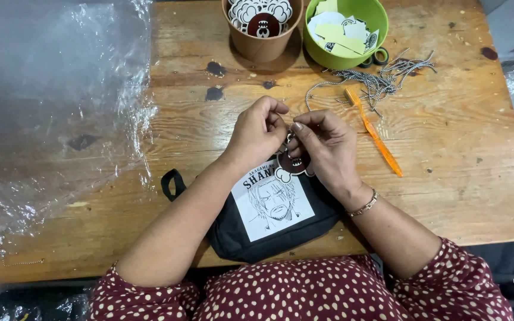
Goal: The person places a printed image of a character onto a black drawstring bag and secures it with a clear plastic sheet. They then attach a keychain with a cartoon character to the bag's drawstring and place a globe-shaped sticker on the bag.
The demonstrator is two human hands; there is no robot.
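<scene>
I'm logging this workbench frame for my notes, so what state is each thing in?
Left hand: closed, pinching the thin metal ball chain.
Right hand: closed, pinching that chain.
Dark red round charm: hanging below the fingers.
Black fabric pouch: lying flat, printed side up.
Brown paper cup: upright, full of charms.
Green bowl: upright, holding paper scraps.
Orange plastic tool: lying flat, untouched.

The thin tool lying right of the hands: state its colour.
Orange tool, clearest in the head view.
</scene>
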